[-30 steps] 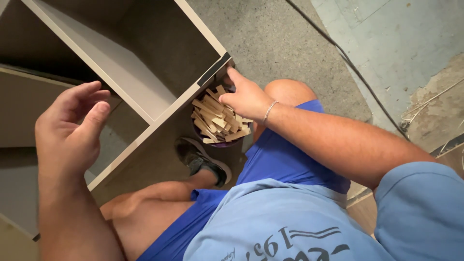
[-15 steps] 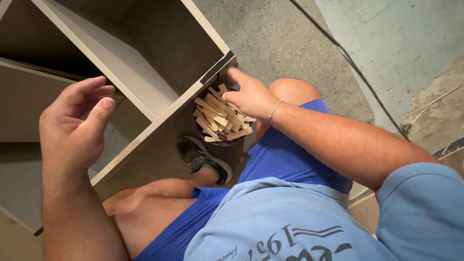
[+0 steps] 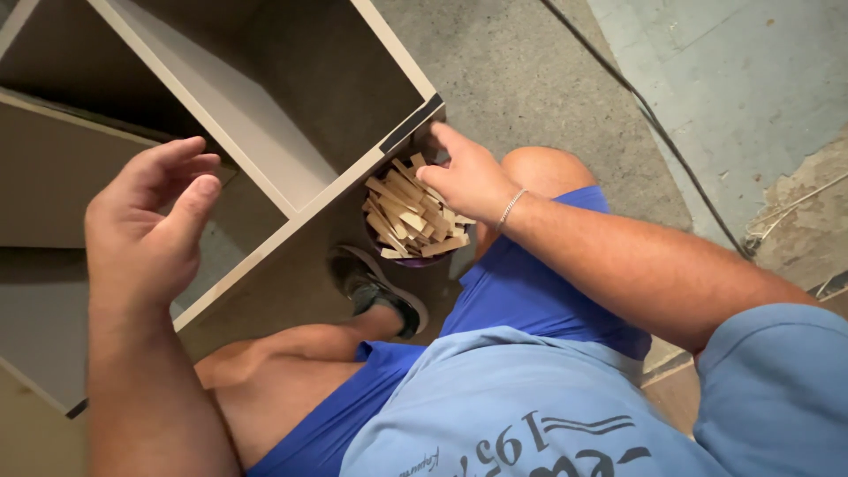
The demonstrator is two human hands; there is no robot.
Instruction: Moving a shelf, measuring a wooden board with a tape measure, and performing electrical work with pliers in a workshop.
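Wooden wedges (image 3: 408, 215), pale flat slips piled loosely in a small dark purple tub (image 3: 415, 259), sit at the centre of the frame, on the floor between the person's knee and the corner of a cabinet. Nearest the camera, along the bottom edge, are a light blue shirt (image 3: 521, 406) and bright blue shorts (image 3: 530, 283), with a dark shoe (image 3: 380, 291) just below and left of the tub. The left hand (image 3: 150, 225) hangs at the left of the frame, open and empty, fingers loosely curled above the cabinet's edge. The right hand (image 3: 468, 177), a thin bracelet (image 3: 510, 209) at its wrist, rests on top of the pile, its fingertips at the upper side of the tub; whether they pinch a wedge I cannot tell. Beyond, the grey-brown cabinet (image 3: 265, 132) fills the upper left, open compartments facing up. A black cable (image 3: 654, 124) crosses the concrete floor (image 3: 530, 79) at the upper right.
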